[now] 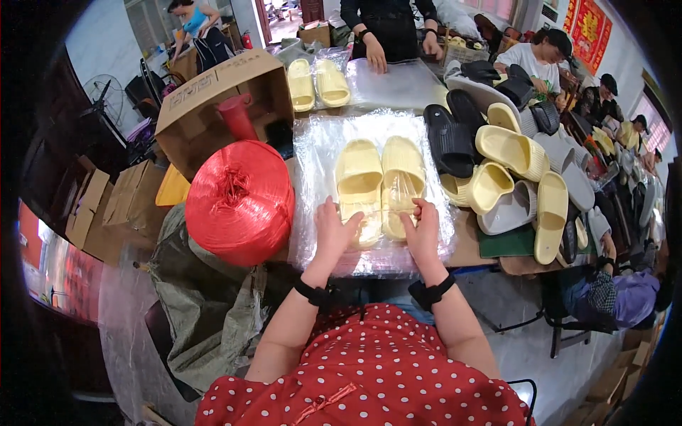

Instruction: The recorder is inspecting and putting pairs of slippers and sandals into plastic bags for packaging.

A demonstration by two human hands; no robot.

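While your left hand (334,231) rests with fingers and thumb spread apart, your right hand (424,234) has its fingers curled, and whether those pinch the film (320,145) or only lie on it cannot be told. Between your fingers and just ahead of them lie the yellow slippers (359,170), side by side, heels toward you. Film glints over part of the pair; being thin and slick, it could bunch or drag one slipper askew if you pulled harder on one side. The loose film under the pair could slide along too, most easily behind your fingers, where it reaches the near edge of the tabletop (465,245).

Left of your fingers, the red roll (241,206) sits close beside the film, so a wide sweep could knock it; the box (195,92) hems you in past that. Right of them, a narrow bare strip separates the film from the pile (513,153), which a jolt might topple. Far ahead, a bagged pair (332,85) and a co-worker's hand (376,55) limit reaching. Your freest room looks straight up.
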